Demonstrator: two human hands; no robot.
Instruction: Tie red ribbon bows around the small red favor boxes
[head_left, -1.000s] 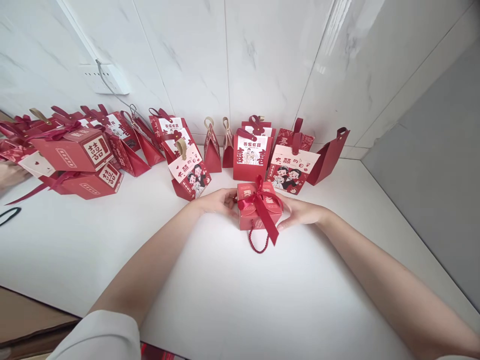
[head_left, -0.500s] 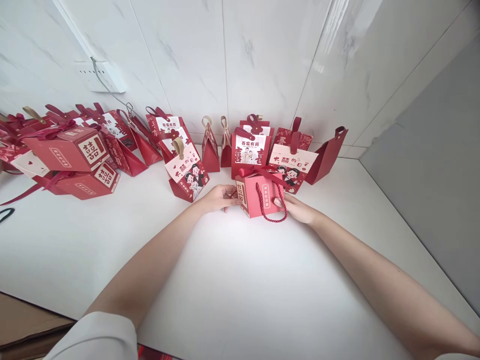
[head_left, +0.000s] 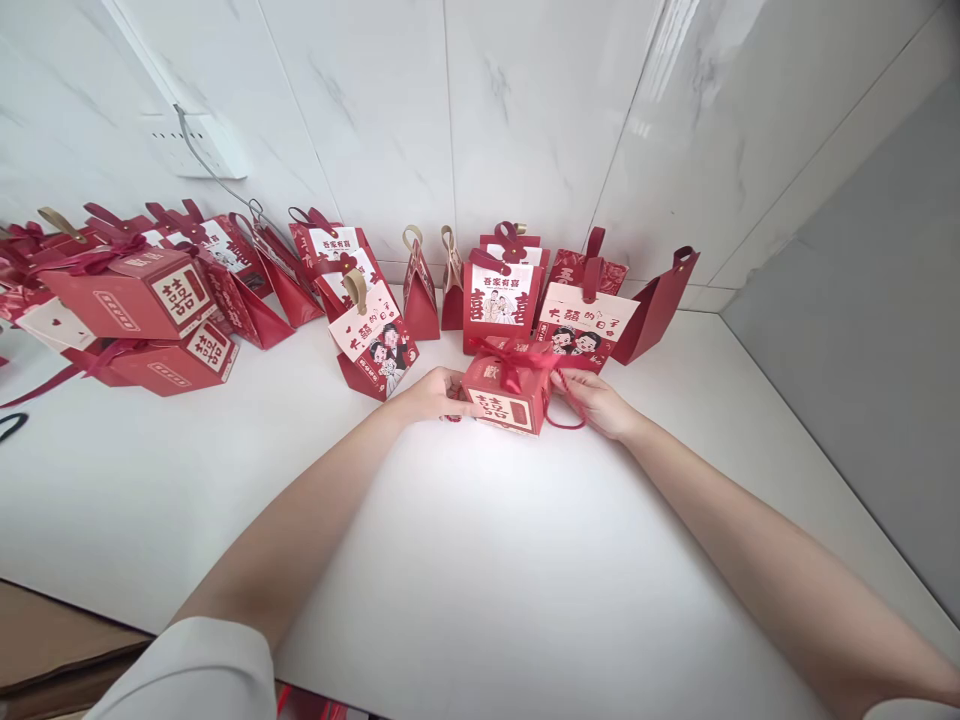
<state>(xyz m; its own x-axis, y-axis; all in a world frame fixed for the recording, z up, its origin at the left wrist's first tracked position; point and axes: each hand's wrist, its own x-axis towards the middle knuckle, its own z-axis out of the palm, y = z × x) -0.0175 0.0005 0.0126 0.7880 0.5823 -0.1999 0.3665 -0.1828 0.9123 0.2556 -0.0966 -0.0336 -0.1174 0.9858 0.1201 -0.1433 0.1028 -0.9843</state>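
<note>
A red gift box [head_left: 507, 395] with a ribbon bow on top and a cream double-happiness panel faces me on the white table [head_left: 480, 560]. My left hand [head_left: 436, 396] grips its left side, fingers partly hidden behind it. On the right side, my right hand [head_left: 596, 400] pinches at the box's edge by a twisted red cord handle [head_left: 568, 420], which hangs in a loop. Just behind the box stand a red bag with a couple printed on it [head_left: 501, 305] and a cream-and-red bag [head_left: 585, 325].
Two stacked red gift boxes [head_left: 131, 290] stand at the left among several red bags. A cream-topped bag [head_left: 373, 345] and two narrow triangular bags [head_left: 421, 290] line the back. A plain red bag [head_left: 660, 305] stands at right. A socket [head_left: 193, 145] with a cable is on the tiled wall.
The box has turned between my hands, so its double-happiness panel now faces me instead of pointing left. The cord handle has swung round to the right side.
</note>
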